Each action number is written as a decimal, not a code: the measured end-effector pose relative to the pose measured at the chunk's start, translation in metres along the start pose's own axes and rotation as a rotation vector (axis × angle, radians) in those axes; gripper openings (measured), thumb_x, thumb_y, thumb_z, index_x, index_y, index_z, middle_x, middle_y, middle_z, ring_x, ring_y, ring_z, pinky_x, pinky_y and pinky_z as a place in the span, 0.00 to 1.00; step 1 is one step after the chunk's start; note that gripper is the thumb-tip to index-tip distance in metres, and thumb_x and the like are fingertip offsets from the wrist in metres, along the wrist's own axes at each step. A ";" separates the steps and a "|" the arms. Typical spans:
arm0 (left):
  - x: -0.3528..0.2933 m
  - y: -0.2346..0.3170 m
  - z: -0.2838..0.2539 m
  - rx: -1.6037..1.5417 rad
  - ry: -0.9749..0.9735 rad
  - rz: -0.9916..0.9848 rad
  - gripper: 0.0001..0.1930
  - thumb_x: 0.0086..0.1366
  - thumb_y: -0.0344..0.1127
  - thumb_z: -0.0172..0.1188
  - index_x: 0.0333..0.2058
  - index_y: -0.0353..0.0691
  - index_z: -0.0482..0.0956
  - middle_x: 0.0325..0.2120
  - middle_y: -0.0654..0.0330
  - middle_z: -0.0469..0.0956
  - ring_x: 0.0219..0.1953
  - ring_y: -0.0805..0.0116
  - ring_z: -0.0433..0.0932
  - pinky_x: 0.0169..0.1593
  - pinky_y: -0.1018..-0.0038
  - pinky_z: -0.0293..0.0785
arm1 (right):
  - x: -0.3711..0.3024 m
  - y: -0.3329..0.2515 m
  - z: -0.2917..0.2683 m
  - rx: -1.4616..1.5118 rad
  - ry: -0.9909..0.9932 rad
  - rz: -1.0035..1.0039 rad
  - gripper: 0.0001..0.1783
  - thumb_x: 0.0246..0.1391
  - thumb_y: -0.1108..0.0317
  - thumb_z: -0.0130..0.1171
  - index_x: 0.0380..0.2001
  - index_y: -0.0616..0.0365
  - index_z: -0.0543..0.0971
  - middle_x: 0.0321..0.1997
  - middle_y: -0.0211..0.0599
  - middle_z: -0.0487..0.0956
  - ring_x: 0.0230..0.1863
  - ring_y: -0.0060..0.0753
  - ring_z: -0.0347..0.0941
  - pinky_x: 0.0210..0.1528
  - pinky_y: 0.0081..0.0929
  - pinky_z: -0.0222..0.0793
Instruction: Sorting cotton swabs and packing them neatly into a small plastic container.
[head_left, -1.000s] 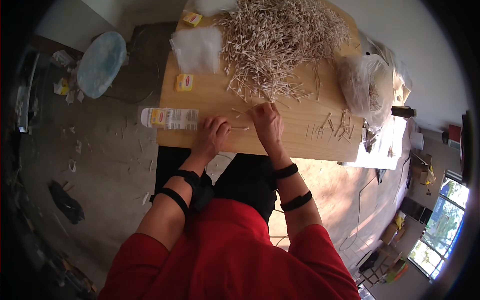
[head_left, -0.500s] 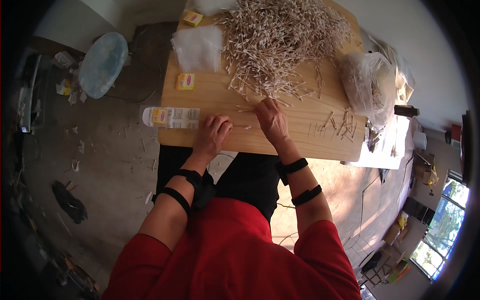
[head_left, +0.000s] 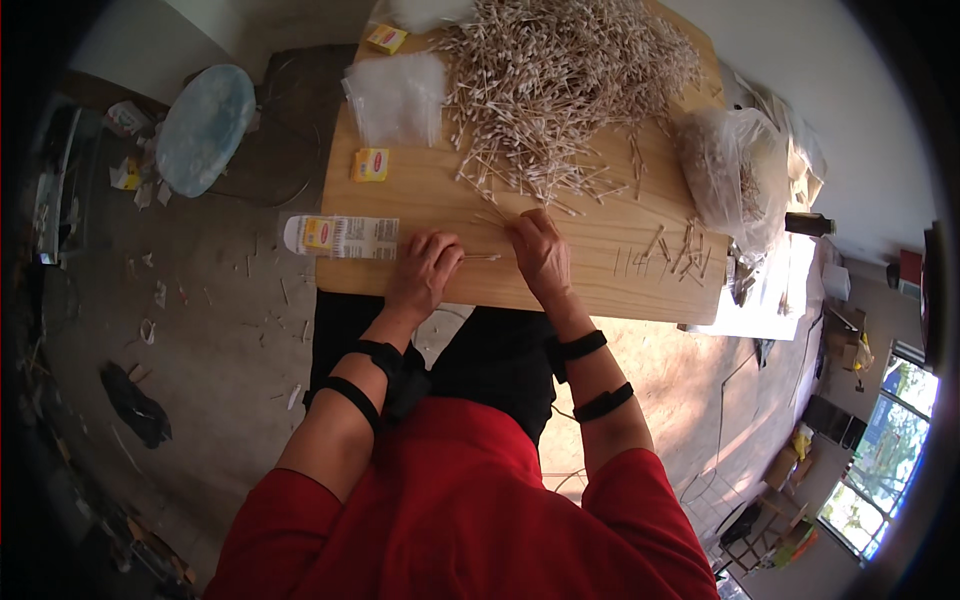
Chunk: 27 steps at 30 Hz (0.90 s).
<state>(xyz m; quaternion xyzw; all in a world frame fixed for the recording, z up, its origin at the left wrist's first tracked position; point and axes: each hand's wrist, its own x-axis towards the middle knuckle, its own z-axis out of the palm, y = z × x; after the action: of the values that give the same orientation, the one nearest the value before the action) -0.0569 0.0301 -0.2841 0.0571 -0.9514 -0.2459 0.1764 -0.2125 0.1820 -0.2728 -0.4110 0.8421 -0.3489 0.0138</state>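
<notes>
Left hand [head_left: 425, 270] pinches thin sticks [head_left: 482, 257] beside right hand [head_left: 538, 252], near a small yellow packet [head_left: 370, 165].

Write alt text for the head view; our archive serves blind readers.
A person's left hand and right hand gather thin sticks on a wooden table, below a large pile of sticks. Clear plastic bags lie nearby.

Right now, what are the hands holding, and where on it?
The left hand pinches a few thin sticks at one end. The right hand rests at their other end; its grip cannot be told.
</notes>
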 end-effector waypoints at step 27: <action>-0.005 -0.005 0.005 0.173 -0.068 0.002 0.25 0.62 0.36 0.61 0.58 0.45 0.72 0.58 0.64 0.69 0.62 0.62 0.63 0.70 0.50 0.52 | 0.010 -0.046 0.018 -0.033 -0.013 0.206 0.05 0.54 0.66 0.61 0.33 0.53 0.79 0.38 0.37 0.76 0.38 0.49 0.77 0.33 0.43 0.72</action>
<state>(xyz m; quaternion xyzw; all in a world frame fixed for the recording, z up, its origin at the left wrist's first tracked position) -0.0541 0.0293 -0.2925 0.0629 -0.9746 -0.1644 0.1385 -0.1822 0.1455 -0.2558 -0.3245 0.8856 -0.3288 0.0483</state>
